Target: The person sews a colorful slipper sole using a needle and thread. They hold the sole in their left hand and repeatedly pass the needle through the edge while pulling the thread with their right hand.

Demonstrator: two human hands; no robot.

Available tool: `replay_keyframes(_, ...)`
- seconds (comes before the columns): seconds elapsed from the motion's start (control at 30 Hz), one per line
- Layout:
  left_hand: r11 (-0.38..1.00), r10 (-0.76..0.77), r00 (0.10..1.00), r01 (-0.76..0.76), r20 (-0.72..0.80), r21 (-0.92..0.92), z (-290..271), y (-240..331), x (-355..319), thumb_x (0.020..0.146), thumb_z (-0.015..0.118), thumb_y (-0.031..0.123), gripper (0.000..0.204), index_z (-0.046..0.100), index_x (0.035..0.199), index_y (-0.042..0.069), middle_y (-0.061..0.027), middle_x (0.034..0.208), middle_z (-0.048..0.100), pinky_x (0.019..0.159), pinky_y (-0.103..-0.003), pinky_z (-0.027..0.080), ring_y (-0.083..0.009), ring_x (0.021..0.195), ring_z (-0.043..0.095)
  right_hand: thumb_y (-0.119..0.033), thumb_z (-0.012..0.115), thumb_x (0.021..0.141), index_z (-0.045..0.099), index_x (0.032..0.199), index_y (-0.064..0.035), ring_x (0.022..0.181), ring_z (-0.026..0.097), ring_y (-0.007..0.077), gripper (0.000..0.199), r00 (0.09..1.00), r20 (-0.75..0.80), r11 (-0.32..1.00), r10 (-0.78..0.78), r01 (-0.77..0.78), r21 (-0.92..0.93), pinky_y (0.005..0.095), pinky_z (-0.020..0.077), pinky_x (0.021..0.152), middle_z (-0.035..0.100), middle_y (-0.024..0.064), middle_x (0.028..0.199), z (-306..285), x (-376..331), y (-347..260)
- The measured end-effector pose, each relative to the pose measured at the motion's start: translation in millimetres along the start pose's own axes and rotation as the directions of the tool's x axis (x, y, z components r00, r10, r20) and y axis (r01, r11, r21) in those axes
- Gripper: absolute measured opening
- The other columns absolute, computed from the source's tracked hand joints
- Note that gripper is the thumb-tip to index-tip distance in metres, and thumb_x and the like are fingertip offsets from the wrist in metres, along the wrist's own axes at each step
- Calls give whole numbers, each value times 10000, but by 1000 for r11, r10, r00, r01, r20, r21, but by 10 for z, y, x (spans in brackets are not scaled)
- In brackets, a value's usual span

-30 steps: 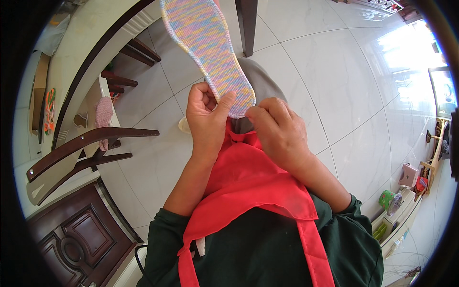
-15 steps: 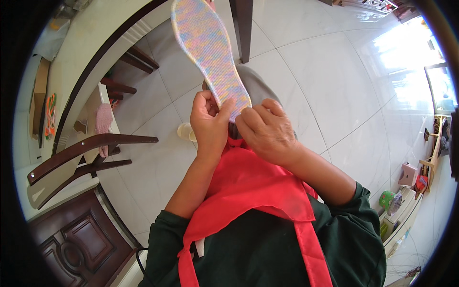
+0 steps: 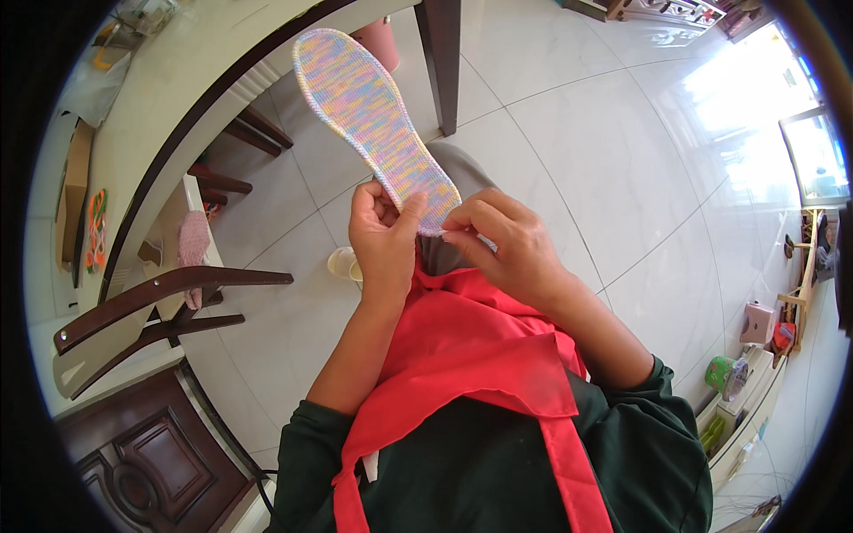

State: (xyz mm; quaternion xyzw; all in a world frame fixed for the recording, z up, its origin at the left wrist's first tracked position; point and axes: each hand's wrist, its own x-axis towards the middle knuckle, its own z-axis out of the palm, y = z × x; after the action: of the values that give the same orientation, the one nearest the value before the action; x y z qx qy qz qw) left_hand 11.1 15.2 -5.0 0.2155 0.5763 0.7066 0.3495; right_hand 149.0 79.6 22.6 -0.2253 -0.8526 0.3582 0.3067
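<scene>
A knitted shoe insole (image 3: 369,115) in mottled pink, yellow and blue, with a pale edging, points up and to the left in front of me. My left hand (image 3: 386,235) grips its heel end from the left side, thumb on top and fingers curled beneath. At the lower right corner of the heel, my right hand (image 3: 506,240) is closed in a pinch by the edging. What sits between those fingertips, if anything, is too small to make out. Below the hands lies the red apron (image 3: 480,346) that I wear.
A long light table with a dark edge (image 3: 191,115) curves along the left, with a dark leg (image 3: 440,67) near the top. A wooden chair (image 3: 169,284) stands at the left, and a pink bin (image 3: 380,44) beyond the insole. Low shelving (image 3: 742,404) lines the right side.
The insole has come down and left in the picture, so its toe end and the pink bin now show. My right hand has shifted slightly down, fingertips now below the heel corner.
</scene>
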Motion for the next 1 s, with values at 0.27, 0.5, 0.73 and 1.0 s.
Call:
replay_keyframes(0.27, 1000, -9, 1000, 9, -1, -17, 14, 13, -22, 832, 637, 13, 210, 470, 959, 8, -68, 885, 593, 677, -216, 502, -87, 774, 583, -80, 672, 743, 569, 825, -67, 735, 544, 240, 132, 989, -116, 980, -96, 74, -185, 347, 468, 602, 499, 59, 827, 11, 33, -9)
replay_keyframes(0.5, 996, -24, 1000, 22, -20, -89, 31, 0, -49, 837, 638, 19, 200, 471, 946, 10, -57, 865, 586, 633, -212, 494, -75, 747, 571, -42, 632, 712, 552, 804, -34, 692, 518, 216, 122, 939, -113, 895, -325, 267, -357, 334, 457, 584, 478, 63, 825, 125, 21, 115)
replay_keyframes(0.73, 997, -50, 997, 47, -51, -56, -21, -28, -82, 830, 649, 35, 193, 484, 927, 9, -47, 847, 574, 644, -210, 465, -72, 741, 549, -43, 613, 693, 549, 801, -34, 682, 504, 220, 126, 928, -110, 886, -355, 297, -357, 331, 453, 584, 472, 73, 818, 221, -38, 139)
replay_keyframes(1.0, 760, 467, 883, -427, 45, 491, -12, -99, -93, 784, 716, 102, 232, 572, 924, -12, -83, 827, 572, 645, -306, 474, -168, 756, 545, -122, 548, 781, 479, 803, -55, 636, 532, 337, 99, 998, -57, 972, 5, -18, -232, 441, 446, 558, 506, 131, 714, 255, -162, 85)
